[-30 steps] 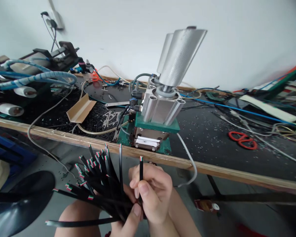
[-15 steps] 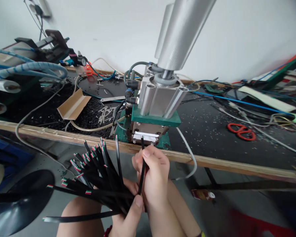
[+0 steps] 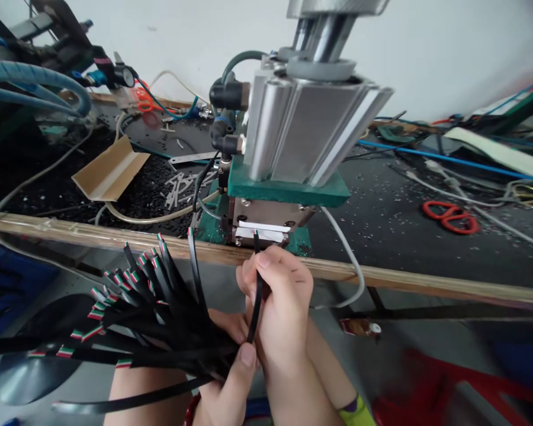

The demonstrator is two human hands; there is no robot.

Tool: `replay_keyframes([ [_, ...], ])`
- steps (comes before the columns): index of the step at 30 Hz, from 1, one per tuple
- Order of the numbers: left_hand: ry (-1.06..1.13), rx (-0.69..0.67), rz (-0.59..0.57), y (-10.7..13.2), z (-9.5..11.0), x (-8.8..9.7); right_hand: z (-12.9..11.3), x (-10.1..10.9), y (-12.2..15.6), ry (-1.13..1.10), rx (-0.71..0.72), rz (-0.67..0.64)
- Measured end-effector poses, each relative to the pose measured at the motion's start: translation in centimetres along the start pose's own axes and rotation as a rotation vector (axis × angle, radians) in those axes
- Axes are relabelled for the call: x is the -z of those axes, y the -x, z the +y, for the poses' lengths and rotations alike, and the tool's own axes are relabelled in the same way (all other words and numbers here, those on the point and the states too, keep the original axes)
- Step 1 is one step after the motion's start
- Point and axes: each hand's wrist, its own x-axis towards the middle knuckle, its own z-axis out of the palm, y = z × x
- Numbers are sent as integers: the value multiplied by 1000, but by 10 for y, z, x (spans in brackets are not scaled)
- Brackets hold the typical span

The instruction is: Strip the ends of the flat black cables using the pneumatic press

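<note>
My left hand (image 3: 231, 378) is closed around a bundle of flat black cables (image 3: 160, 313), which fan out to the left. Their cut ends show red, white and green wires. Between thumb and fingers, my right hand (image 3: 284, 290) pinches a single black cable (image 3: 254, 307) near its top end. My left thumb rests by that cable's lower part. The cable's tip is at the white-edged slot (image 3: 266, 232) low on the small press (image 3: 311, 130); whether it is inside, I cannot tell. The press has a silver cylinder body over a green plate (image 3: 288, 188).
Left of the press lie a folded cardboard piece (image 3: 111, 171) and grey scraps (image 3: 182, 188) on the black bench. Red-handled scissors (image 3: 450, 217) and loose cables lie right. A grey hose (image 3: 350, 260) hangs over the wooden edge (image 3: 391, 281). Below is a red stool (image 3: 435, 390).
My view has shifted closer to the press, which looks larger. Both hands keep their hold, and the single cable's tip stays at the slot. The bundle appears farther left.
</note>
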Motion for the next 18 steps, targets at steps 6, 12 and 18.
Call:
replay_keyframes([
  [6, -43, 19, -5, -1, 3, 4, -5, -3, -1, 47, -34, 47],
  [12, -112, 118, 40, 10, -1, 14, -10, -6, 1, 93, -94, 95],
  [18, -128, 140, 47, 10, -1, 14, -11, -8, 0, 116, -91, 99],
])
